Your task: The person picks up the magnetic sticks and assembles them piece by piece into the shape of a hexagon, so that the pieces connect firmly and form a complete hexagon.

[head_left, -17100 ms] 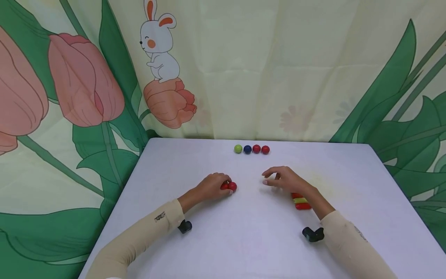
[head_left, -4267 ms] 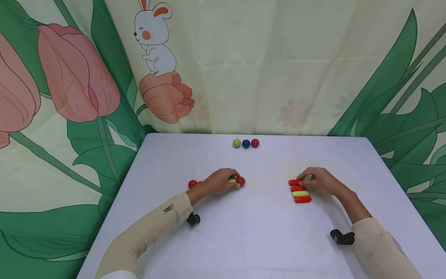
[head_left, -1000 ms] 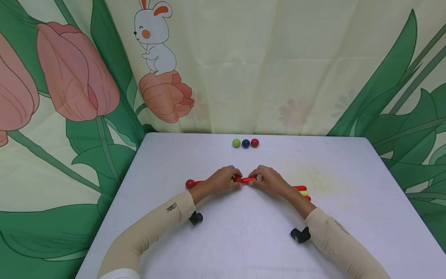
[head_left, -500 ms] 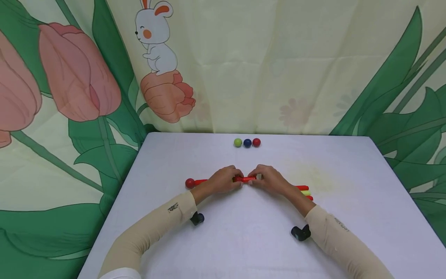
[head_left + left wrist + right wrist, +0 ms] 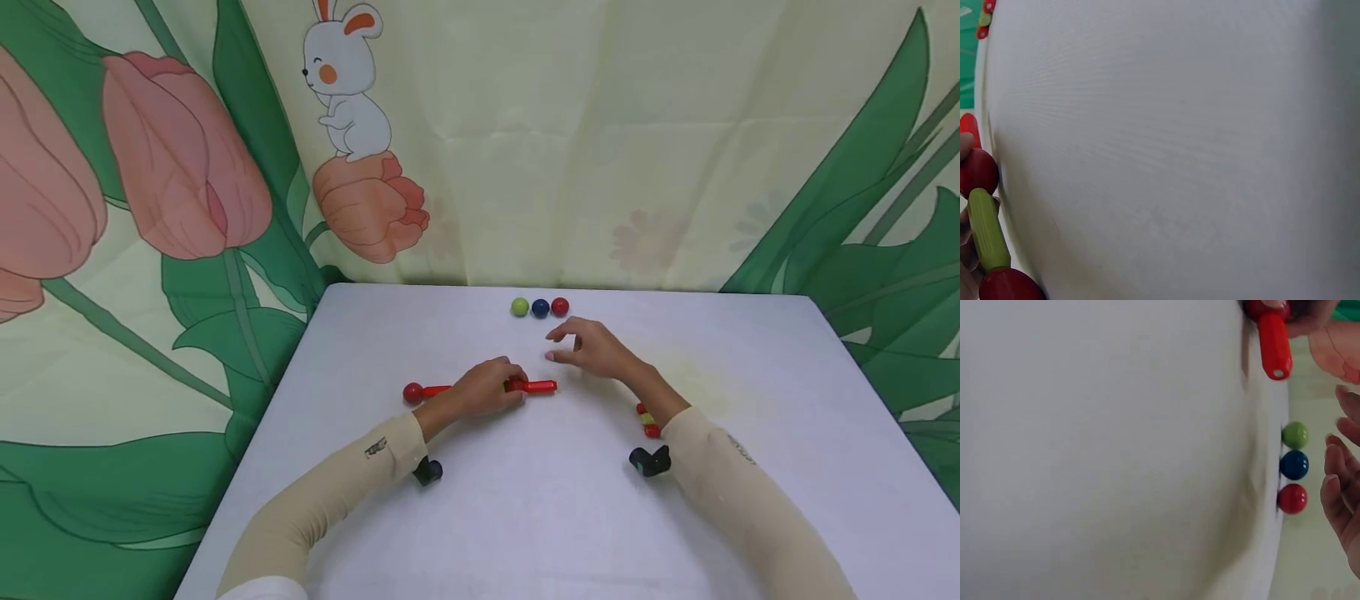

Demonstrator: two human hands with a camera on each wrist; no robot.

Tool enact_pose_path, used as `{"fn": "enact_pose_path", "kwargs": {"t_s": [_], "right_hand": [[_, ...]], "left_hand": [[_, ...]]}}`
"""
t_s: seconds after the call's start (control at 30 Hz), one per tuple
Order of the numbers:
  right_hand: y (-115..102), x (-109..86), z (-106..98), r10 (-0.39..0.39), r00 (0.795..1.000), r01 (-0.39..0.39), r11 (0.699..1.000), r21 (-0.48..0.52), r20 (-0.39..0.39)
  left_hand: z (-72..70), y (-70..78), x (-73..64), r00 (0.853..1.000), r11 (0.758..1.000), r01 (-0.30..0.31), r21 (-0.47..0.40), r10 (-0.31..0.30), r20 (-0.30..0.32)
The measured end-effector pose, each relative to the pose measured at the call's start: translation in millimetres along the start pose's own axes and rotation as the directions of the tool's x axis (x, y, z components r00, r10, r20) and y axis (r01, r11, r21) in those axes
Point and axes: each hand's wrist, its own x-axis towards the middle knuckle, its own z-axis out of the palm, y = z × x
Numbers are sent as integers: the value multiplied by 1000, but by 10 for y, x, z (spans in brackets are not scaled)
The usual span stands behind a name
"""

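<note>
My left hand (image 5: 483, 390) pinches a red ball (image 5: 977, 172) in a row of joined balls and rods. A red rod (image 5: 542, 387) sticks out to its right, with a small hole in its free end. In the left wrist view a yellow-green rod (image 5: 988, 228) links the pinched ball to another red ball (image 5: 1010, 286). The row's left end shows a red rod (image 5: 437, 390) and a red end ball (image 5: 412, 393); its middle is hidden by the hand. My right hand (image 5: 596, 348) hovers with parted, bent fingers, holding nothing, nearest to a loose red ball (image 5: 560, 307).
Beside that ball, along the back of the white table (image 5: 480, 517), sit a blue ball (image 5: 540, 308) and a green ball (image 5: 520, 307). Partly behind the right forearm lie loose rods, among them a yellow-green one (image 5: 647, 419) and a red one (image 5: 652, 432). A printed curtain (image 5: 510, 167) hangs behind.
My right hand has let go of the red rod, now attached at the row's right end, and moved up toward the loose balls. The left hand keeps its grip. Earlier, a back-row red ball left.
</note>
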Motion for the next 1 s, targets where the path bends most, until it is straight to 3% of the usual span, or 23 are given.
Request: {"fn": "enact_pose_path", "kwargs": {"t_s": [0.2, 0.37, 0.63, 1.0], "right_hand": [[183, 259, -250, 67, 997, -67, 998, 2, -23], [328, 440, -357, 83, 996, -83, 996, -13, 20], [451, 587, -315, 79, 997, -78, 996, -35, 19], [557, 710, -234, 196, 980, -197, 979, -58, -28]], "left_hand": [[16, 1, -1, 1000, 1000, -9, 10, 9, -7], [-4, 7, -1, 1000, 1000, -10, -3, 10, -12], [15, -29, 7, 1000, 1000, -20, -4, 20, -15], [25, -53, -5, 1000, 1000, -14, -2, 14, -9]]}}
